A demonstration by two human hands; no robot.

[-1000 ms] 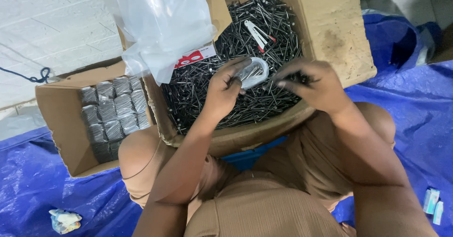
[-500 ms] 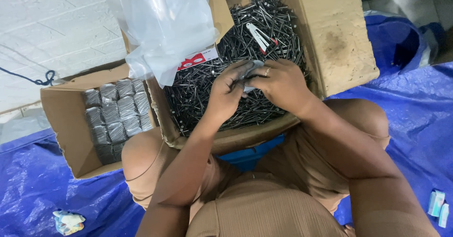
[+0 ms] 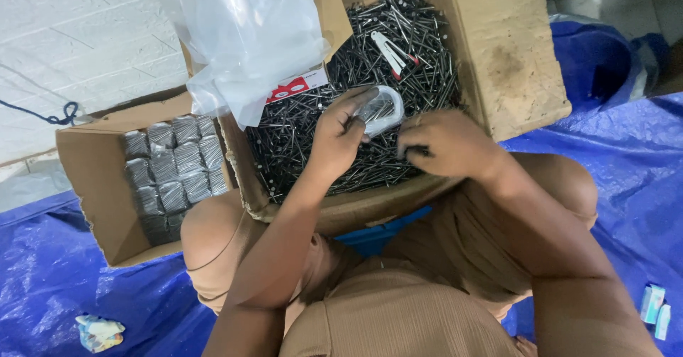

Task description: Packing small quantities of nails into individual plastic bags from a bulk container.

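1. Head view: we see our left hand (image 3: 340, 140) holding a small clear packet (image 3: 380, 110) of nails above the large cardboard box (image 3: 498, 65) of loose dark nails (image 3: 341, 94).
2. Our right hand (image 3: 445, 144) is curled, pinching a few nails over the pile.
3. A smaller box (image 3: 92, 179) of wrapped bundles (image 3: 174, 168) sits to the left.
4. Both boxes rest on a blue tarp (image 3: 626, 144); pale paving (image 3: 78, 37) lies beyond, and a clear plastic bag (image 3: 249, 37) drapes the big box.

Blue tarp (image 3: 626, 179), crumpled wrapper (image 3: 98, 331)
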